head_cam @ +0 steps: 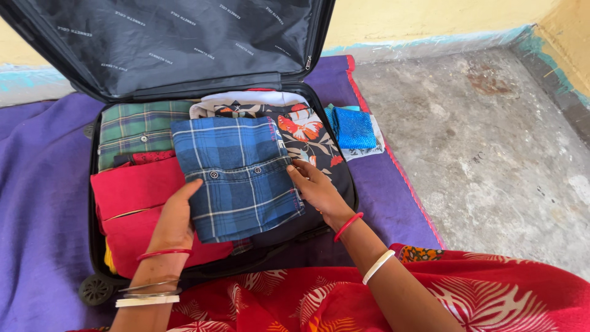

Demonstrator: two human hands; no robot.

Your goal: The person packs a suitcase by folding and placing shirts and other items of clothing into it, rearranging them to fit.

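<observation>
Both hands pressed on the folded shirt point(236, 175)
Left hand point(174, 218) and right hand point(316, 187) gripped the soft checked cloth's opposite edges, apart; red fabric point(132, 184) lay beside the left, inside the suitcase point(92, 147).

Matt woven cloth blue plaid shirt point(239, 175), rough concrete floor point(491, 141)

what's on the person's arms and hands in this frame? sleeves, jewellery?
No sleeves: both forearms bare. Left hand wrist carries a thin red bangle, thin metal bangles and a white bangle. Right hand wrist has a red bangle, with a white bangle further up the forearm. No rings or gloves visible.
</observation>
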